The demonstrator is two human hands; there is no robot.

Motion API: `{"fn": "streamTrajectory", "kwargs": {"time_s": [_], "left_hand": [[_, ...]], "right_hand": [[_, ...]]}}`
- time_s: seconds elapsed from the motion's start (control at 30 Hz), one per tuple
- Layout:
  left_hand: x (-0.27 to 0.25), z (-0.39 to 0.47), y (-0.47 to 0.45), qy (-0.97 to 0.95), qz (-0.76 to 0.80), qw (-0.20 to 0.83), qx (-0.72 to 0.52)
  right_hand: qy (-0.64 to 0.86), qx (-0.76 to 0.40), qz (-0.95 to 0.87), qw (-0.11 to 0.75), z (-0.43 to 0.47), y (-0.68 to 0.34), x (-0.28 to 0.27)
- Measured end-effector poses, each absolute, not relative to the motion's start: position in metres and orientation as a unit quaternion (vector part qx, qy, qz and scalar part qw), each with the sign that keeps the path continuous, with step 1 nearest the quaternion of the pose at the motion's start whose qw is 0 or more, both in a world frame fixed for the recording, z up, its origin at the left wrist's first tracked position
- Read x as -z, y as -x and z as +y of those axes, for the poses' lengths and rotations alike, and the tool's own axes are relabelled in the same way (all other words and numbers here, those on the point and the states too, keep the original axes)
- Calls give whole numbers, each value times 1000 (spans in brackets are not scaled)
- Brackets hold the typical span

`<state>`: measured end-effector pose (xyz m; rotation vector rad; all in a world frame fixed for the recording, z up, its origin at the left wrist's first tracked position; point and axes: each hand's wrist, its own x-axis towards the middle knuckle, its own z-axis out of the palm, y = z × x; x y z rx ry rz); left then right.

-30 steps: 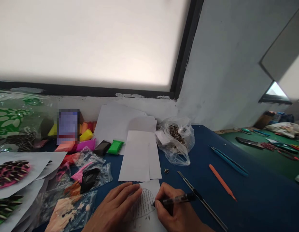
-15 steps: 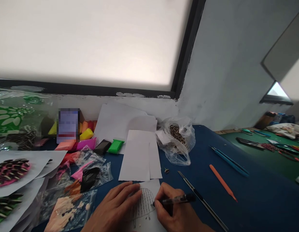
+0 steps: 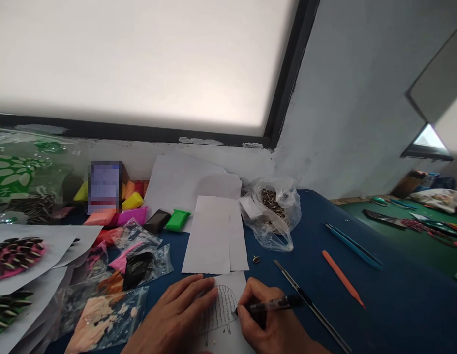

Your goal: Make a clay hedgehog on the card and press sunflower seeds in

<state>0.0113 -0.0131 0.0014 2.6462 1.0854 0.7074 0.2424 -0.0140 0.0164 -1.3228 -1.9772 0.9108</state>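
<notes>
My right hand point(image 3: 263, 312) grips a dark pen point(image 3: 278, 303), its tip on a white sheet of paper point(image 3: 233, 281) at the bottom middle. On that sheet is a line drawing point(image 3: 225, 307) of a rounded body on short legs, filled with rows of small strokes. My left hand point(image 3: 180, 307) lies flat with fingers stretched out, holding the sheet down and covering the drawing's left part. Just beyond stand more white paper sheets point(image 3: 208, 236), lying stacked. To the right of my pen hand lies a slim metal craft knife point(image 3: 305, 297).
Blue tweezers point(image 3: 355, 248) and an orange tool point(image 3: 342, 278) lie at right. A clear plastic bag point(image 3: 274, 211) holds striped seeds. Left are clay packets, such as a green packet point(image 3: 177, 220), a phone point(image 3: 105, 187), and seed-covered clay pieces point(image 3: 17, 255) on paper.
The view has shifted slightly, so things appear a little higher. My hands hold nearly the same pose, with the pen still at the drawing's right edge.
</notes>
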Motion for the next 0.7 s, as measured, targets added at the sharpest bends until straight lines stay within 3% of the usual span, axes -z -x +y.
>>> {"fn": "streamTrajectory", "kwargs": {"time_s": [0.7], "left_hand": [[10, -11, -10, -889, 371, 117, -239]], "right_hand": [[501, -344, -742, 283, -14, -243, -19]]}}
